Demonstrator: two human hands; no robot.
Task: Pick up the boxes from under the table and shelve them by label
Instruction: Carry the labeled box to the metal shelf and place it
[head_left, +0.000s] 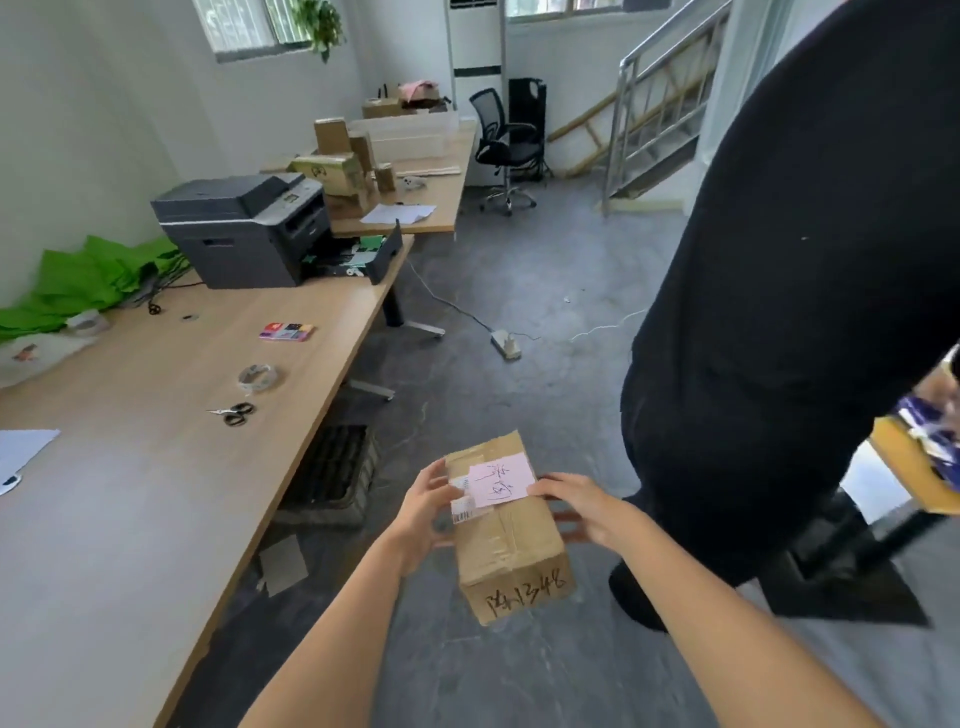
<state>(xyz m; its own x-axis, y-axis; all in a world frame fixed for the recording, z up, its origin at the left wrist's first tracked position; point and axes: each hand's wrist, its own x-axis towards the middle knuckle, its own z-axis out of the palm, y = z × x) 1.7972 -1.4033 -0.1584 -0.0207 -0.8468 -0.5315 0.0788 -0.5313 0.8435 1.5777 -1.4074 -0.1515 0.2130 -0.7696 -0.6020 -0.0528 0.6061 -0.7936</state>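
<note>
Both hands — left hand, right hand — clasp a cardboard box by its sides above the floor; its near end reads roughly "1348" and a pink label on top bears handwriting I cannot read. The counter edge runs along the left — a person in black stands close on the right, open floor between.

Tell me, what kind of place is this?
Probably a small office used for sorting parcels: a printer sits on a long desk, an office chair stands behind, and both hands hold a labelled cardboard box.
</note>
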